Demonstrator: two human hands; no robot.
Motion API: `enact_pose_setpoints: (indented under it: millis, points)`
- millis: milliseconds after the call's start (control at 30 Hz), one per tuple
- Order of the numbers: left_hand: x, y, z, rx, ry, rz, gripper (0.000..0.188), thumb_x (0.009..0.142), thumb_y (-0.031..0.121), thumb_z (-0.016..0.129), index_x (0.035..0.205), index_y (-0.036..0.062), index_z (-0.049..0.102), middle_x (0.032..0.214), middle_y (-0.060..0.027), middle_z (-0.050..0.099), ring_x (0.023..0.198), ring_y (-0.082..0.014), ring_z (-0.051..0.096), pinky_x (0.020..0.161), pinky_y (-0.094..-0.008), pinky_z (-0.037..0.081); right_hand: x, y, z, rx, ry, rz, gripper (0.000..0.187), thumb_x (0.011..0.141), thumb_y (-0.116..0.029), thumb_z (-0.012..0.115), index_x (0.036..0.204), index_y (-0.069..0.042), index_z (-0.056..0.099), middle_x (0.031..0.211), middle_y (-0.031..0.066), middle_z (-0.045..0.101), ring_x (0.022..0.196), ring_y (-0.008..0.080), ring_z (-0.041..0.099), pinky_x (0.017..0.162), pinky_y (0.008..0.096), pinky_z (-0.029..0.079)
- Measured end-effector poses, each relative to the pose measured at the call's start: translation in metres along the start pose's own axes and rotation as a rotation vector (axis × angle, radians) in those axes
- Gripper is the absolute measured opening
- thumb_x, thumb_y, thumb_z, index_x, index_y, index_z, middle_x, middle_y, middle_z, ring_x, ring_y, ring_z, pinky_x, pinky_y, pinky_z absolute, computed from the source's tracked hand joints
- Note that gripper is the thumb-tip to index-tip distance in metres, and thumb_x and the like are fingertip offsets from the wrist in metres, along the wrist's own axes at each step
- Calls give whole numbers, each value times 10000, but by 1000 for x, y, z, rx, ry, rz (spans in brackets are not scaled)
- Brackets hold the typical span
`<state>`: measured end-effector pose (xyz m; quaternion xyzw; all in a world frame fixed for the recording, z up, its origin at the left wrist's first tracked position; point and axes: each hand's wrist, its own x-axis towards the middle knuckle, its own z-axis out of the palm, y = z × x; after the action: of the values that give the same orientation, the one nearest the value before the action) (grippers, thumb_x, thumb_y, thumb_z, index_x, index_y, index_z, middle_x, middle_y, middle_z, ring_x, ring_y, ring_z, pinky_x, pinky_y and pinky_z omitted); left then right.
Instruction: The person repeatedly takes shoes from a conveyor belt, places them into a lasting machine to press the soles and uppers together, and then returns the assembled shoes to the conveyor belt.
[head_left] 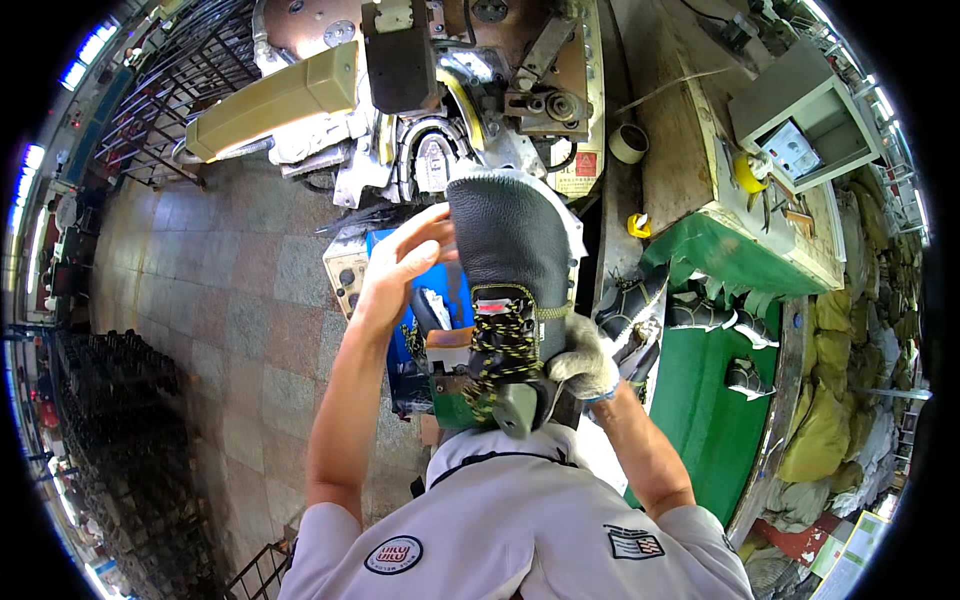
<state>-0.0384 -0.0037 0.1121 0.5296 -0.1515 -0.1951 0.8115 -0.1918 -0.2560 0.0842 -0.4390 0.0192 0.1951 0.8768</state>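
A black boot upper (512, 232) with black-and-yellow laces (503, 345) is held up in front of my chest, its broad toe pointing at the machine. The grey end of a shoe last (520, 408) sticks out at its near end. My right hand (585, 360), in a pale knitted glove, grips the upper's right side near the heel. Bare, my left hand (408, 255) is beside the toe's left edge, fingers stretched and thumb apart; the fingertips reach the edge, and I cannot tell whether they touch. Just beyond is the machine's curved metal mould (435, 160).
The machine (400, 60) fills the far side, with a tan padded arm (275, 100) jutting left. Below the upper stands a blue bin (385, 370). At right, a green conveyor (705, 420) carries several shoe uppers beside a wooden bench (670, 170). Racks (120, 400) stand left.
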Motion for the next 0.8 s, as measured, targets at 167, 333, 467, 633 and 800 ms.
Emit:
enact_pose_setpoints:
  millis: [167, 333, 467, 633, 800]
  points:
    - [14, -23, -33, -78, 119, -175, 284, 882, 154, 741, 1115, -1, 697, 1005, -52, 714, 843, -121, 677, 720, -299, 587, 46, 4, 27, 264, 187, -19, 581, 940, -382, 665, 1299, 56, 535, 1138, 165, 686, 1017, 267, 689, 906, 421, 577]
    - [23, -26, -37, 66, 450, -248, 250, 851, 141, 775, 1048, -1, 715, 931, -57, 715, 782, -109, 675, 647, -295, 594, 93, 28, 18, 256, 241, -43, 418, 1005, -307, 592, 1292, -4, 562, 1146, 115, 683, 986, 194, 695, 865, 343, 580]
    - [31, -35, -57, -33, 528, -130, 368, 825, 89, 754, 1157, -51, 680, 1049, -122, 718, 865, -182, 706, 733, -322, 614, 125, 23, 30, 318, 295, -65, 429, 1010, -293, 586, 1356, -47, 521, 1191, 93, 671, 1008, 184, 688, 879, 354, 576]
    - [49, -39, -64, -137, 606, 19, 496, 829, -20, 679, 1306, -94, 565, 1118, -177, 699, 912, -214, 708, 800, -298, 604, 168, 24, 23, 386, 328, -124, 557, 983, -249, 646, 1460, -31, 460, 1233, 82, 645, 1059, 186, 639, 912, 345, 535]
    - [58, -60, -66, -165, 597, 87, 493, 828, -4, 726, 1290, -102, 585, 1056, -118, 709, 747, -98, 629, 649, -186, 482, 195, 33, 22, 342, 434, -173, 505, 989, -223, 638, 1435, -26, 502, 1261, 64, 635, 1085, 163, 621, 952, 318, 498]
